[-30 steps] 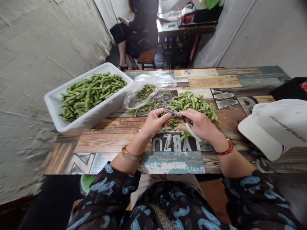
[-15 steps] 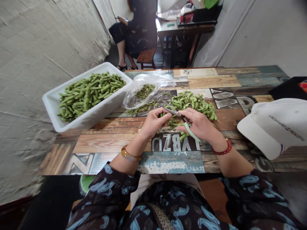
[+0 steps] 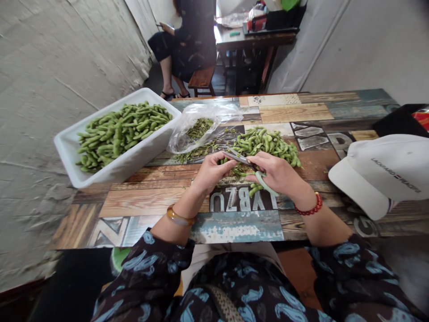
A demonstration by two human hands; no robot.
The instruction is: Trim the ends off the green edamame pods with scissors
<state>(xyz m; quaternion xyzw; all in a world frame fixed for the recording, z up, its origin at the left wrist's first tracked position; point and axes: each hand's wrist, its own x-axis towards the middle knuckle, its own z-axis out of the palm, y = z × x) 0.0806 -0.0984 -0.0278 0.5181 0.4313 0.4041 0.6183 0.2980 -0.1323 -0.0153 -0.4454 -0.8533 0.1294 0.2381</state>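
My right hand (image 3: 273, 172) grips a pair of scissors (image 3: 262, 181) with pale green handles, its blades parted and pointing left at my left fingertips. My left hand (image 3: 214, 170) is closed in a pinch on a green soybean pod (image 3: 222, 160), mostly hidden by the fingers. Just beyond my hands lies a heap of soybean pods (image 3: 268, 143) on the table. A few loose pods (image 3: 255, 189) lie beneath the scissors. Small green trimmings (image 3: 197, 152) are scattered beyond my left hand, beside a clear plastic bag (image 3: 179, 134) with more trimmings in it.
A white plastic tub (image 3: 110, 172) full of pods stands at the left of the patterned table (image 3: 140, 201). On the right sits a white cap (image 3: 385, 174) near a black object (image 3: 398, 118). Another person (image 3: 194, 38) sits on a stool beyond, near a second table (image 3: 258, 40).
The scissor blades have opened apart near my left fingertips. My hands stay in nearly the same place; the whole view has shifted slightly.
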